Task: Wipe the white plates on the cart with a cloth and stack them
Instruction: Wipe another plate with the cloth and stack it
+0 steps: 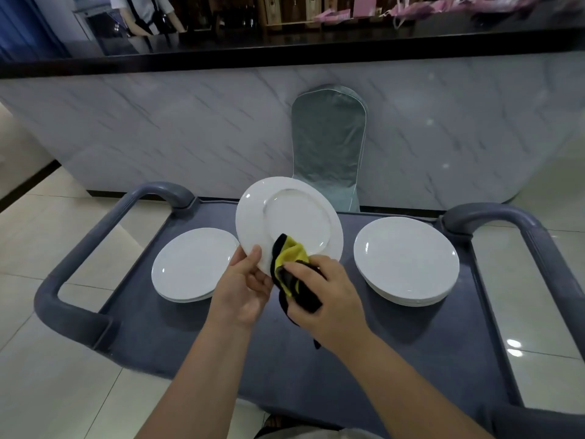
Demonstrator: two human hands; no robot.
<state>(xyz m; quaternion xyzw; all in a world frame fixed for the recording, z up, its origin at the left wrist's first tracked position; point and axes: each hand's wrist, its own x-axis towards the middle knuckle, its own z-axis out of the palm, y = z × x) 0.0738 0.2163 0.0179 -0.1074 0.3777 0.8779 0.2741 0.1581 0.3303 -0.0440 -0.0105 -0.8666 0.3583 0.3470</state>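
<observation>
Above the middle of the grey cart (221, 350), a white plate (294, 217) is held tilted with its underside toward me. My left hand (243, 286) grips its lower left rim, thumb on the near face. My right hand (323, 296) holds a yellow and black cloth (289, 264) bunched against the plate's lower edge. A low stack of white plates (190, 267) lies on the cart's left side. A taller stack of white plates (406, 261) lies on the right side.
Thick grey handles rise at the cart's left (72, 274) and right (531, 248) ends. A covered chair (329, 147) stands behind the cart against a marble-faced counter (158, 122). A person (148, 14) stands behind the counter at the far left. Tiled floor surrounds the cart.
</observation>
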